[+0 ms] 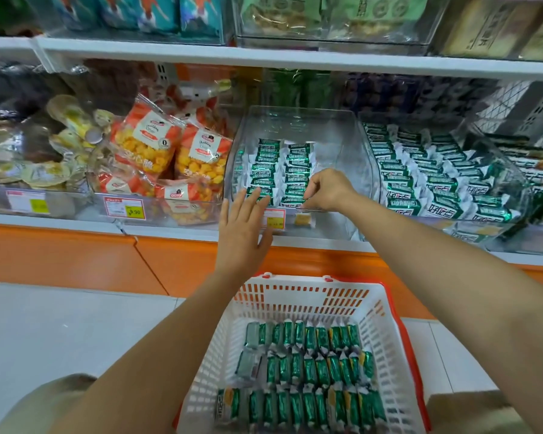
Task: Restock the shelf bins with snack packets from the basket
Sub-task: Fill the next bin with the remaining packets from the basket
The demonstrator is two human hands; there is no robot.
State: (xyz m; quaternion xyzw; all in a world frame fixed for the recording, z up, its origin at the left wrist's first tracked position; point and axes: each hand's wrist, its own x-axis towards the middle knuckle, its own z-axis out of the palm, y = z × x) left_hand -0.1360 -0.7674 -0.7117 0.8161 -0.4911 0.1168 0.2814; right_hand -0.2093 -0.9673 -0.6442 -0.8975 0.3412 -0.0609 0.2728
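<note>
Right hand [326,189] pinched a green-and-white foil snack packet [292,200] at the front of the clear plastic shelf bin [295,120]. The left hand [243,227] lay flat alongside, fingers straight. The packet needed seating flush with its row.

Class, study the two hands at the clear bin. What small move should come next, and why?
Most likely the right hand should release the green packet it pinches at the front of the right row in the clear bin. That packet already lines up with its row, the left hand is open at the left row, and the basket below holds many more packets.
</note>
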